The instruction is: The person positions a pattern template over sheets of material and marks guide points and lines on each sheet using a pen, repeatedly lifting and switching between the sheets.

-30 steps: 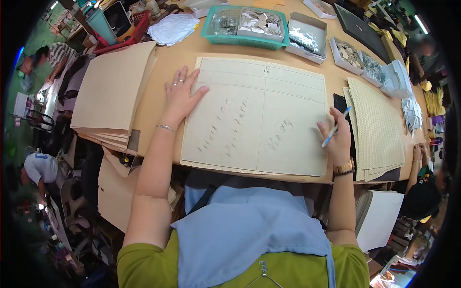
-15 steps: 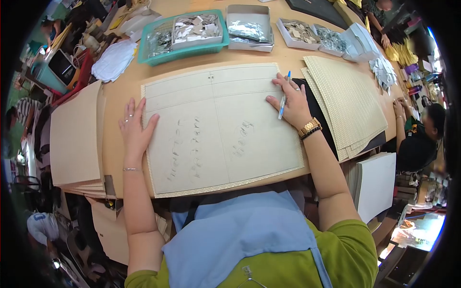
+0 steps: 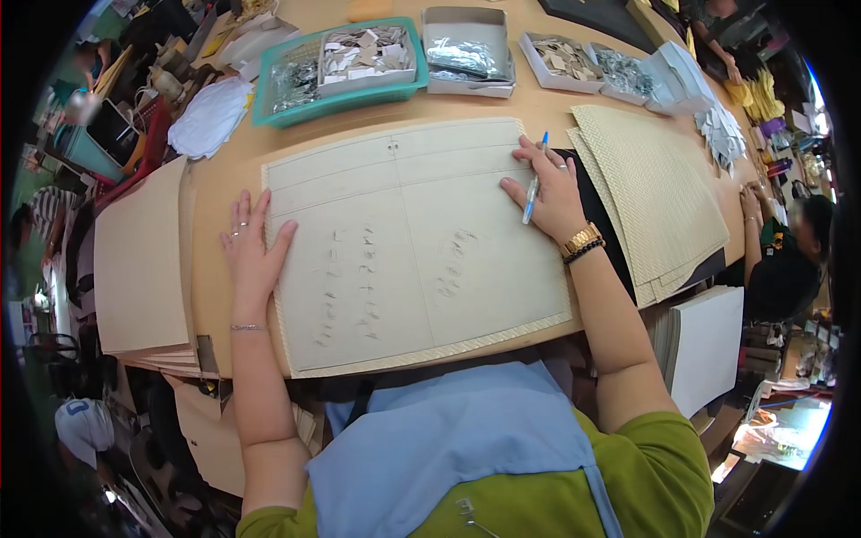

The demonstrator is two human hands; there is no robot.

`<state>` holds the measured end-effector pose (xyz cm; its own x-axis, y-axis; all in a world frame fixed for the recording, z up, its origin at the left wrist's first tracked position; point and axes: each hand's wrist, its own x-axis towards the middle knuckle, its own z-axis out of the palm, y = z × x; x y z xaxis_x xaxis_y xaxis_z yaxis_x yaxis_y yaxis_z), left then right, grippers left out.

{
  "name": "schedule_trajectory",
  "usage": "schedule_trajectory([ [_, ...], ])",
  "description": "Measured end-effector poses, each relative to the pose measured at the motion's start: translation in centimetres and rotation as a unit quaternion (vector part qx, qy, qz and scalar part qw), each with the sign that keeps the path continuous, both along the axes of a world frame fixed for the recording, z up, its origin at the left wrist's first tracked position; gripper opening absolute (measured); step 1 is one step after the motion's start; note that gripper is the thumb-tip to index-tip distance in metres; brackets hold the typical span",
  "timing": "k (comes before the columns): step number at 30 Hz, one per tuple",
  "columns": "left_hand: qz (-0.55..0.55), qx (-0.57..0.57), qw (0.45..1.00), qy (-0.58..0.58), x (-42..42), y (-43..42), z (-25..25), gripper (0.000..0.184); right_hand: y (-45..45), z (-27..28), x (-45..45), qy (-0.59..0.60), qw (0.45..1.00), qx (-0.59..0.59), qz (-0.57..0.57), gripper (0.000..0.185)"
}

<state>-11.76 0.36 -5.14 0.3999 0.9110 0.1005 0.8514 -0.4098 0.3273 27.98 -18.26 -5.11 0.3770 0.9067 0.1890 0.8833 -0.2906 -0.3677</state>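
A large pale card pattern [image 3: 377,260] with ruled lines and handwriting lies on a cream woven-textured sheet [image 3: 466,351], whose edges show around it. My left hand [image 3: 256,255] rests at the pattern's left edge, fingers spread and thumb on the card. At the upper right edge, my right hand [image 3: 558,202] holds a blue-capped pen [image 3: 530,204] between its fingers, and its fingertips touch the card. The pen slants across the right edge. Whether the pen's tip is bare cannot be made out.
More woven sheets [image 3: 655,197] are stacked on the right, and brown card pieces [image 3: 143,260] on the left. A teal basket [image 3: 336,109] and open boxes [image 3: 468,87] of small parts stand at the back. A co-worker [image 3: 789,260] sits at the right.
The whole view has shifted slightly. Both hands, the pen and the card pattern keep nearly the same places relative to each other.
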Motion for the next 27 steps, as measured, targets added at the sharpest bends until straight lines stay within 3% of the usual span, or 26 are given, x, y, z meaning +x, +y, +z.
schedule_trajectory([
  [6, -0.004, -0.009, 1.000, -0.006, 0.21, -0.03, 0.04, 0.066, 0.00, -0.09, -0.07, 0.018, 0.999, 0.042, 0.007, 0.046],
  [12, -0.006, 0.006, 1.000, 0.001, -0.10, 0.03, -0.30, 0.068, 0.01, -0.59, 0.32, 0.023, 0.997, 0.068, 0.034, 0.067],
  [15, -0.003, -0.003, 1.000, -0.010, -0.07, -0.03, -0.19, 0.067, 0.19, -0.69, 0.34, 0.028, 0.995, 0.082, 0.045, 0.047],
  [18, -0.005, 0.008, 1.000, -0.018, -0.07, -0.03, -0.38, 0.067, 0.22, -0.29, 0.09, 0.041, 0.996, 0.070, 0.036, 0.041],
  [27, 0.002, 0.012, 1.000, -0.001, 0.07, -0.01, -0.40, 0.065, 0.15, -0.46, 0.15, 0.023, 0.997, 0.069, 0.041, 0.045],
])
